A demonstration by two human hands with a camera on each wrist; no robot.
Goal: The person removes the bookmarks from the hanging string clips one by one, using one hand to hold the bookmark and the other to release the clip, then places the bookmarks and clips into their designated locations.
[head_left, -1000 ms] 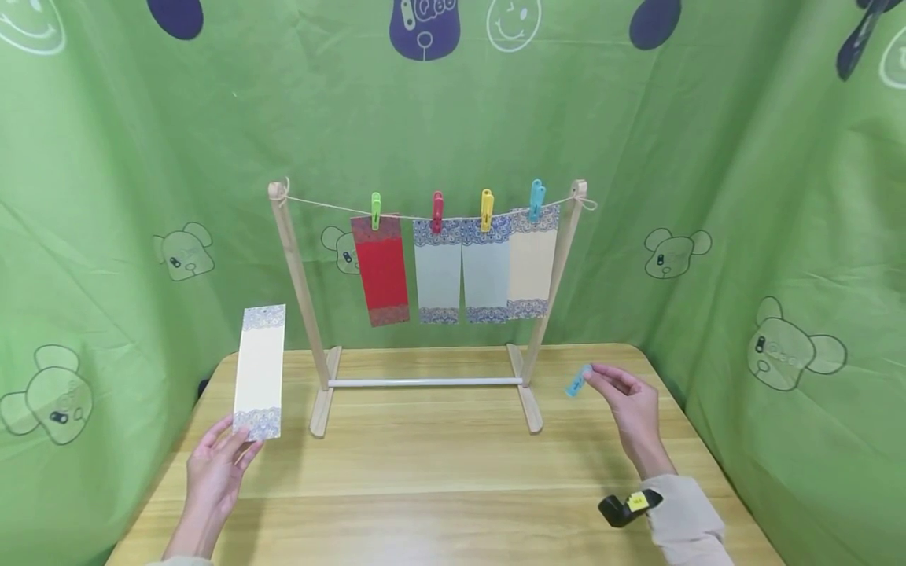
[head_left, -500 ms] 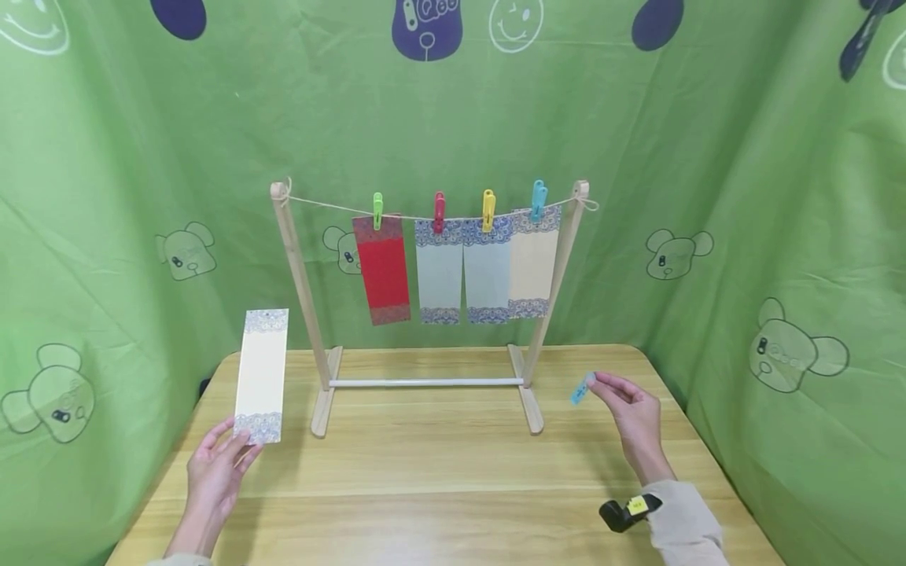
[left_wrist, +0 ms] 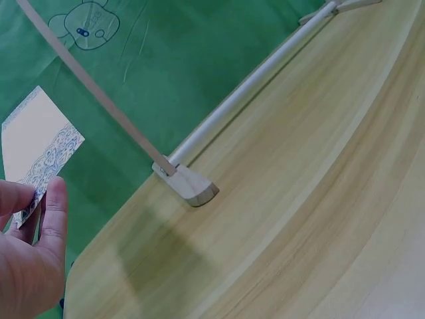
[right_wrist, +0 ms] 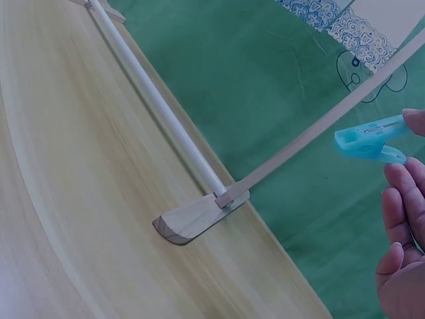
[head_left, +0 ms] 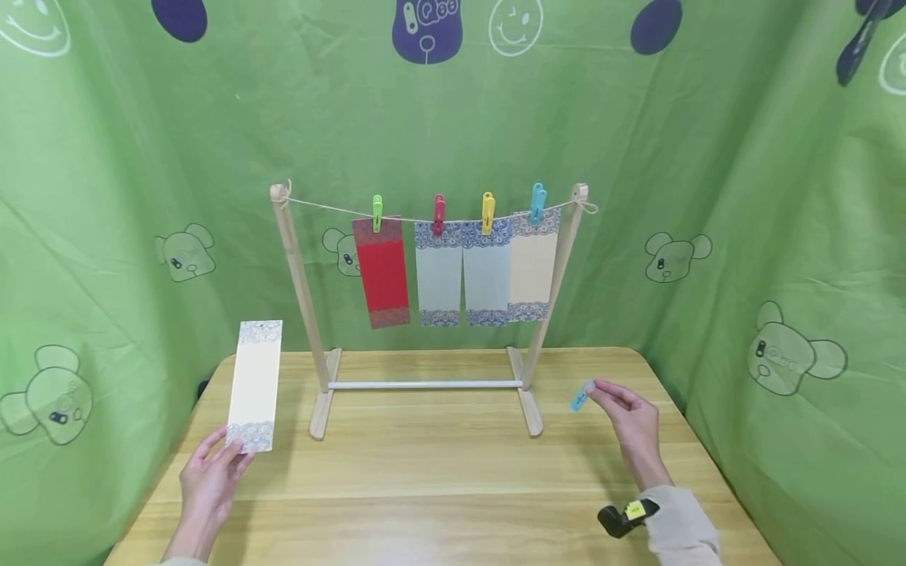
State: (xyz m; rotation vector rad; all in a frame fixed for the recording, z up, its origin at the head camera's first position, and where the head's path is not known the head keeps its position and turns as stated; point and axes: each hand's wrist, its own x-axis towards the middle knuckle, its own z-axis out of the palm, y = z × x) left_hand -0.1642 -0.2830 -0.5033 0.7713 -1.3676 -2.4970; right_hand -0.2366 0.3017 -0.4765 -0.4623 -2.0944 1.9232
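My left hand [head_left: 208,479] pinches the lower end of a cream card [head_left: 255,385] with blue patterned bands at both ends, held upright left of the rack. In the left wrist view, thumb and fingers grip the patterned end of the card [left_wrist: 46,146]. On the right, my right hand [head_left: 633,424] holds a light blue clothespin [head_left: 580,396] by one end, between thumb and fingers. The right wrist view shows this clothespin [right_wrist: 372,139] from the side. Both hands are apart from the rack.
A wooden rack [head_left: 303,291] with a white crossbar [head_left: 425,384] stands on the table [head_left: 410,464]. From its string hang a red card [head_left: 383,273], two pale blue cards [head_left: 439,275] and a cream card [head_left: 531,263], each under a coloured clothespin. Green curtain surrounds the table.
My left hand has lowered the cream card a little and shifted slightly left. My right hand has dropped slightly with the clothespin. The hanging cards stay as they were.
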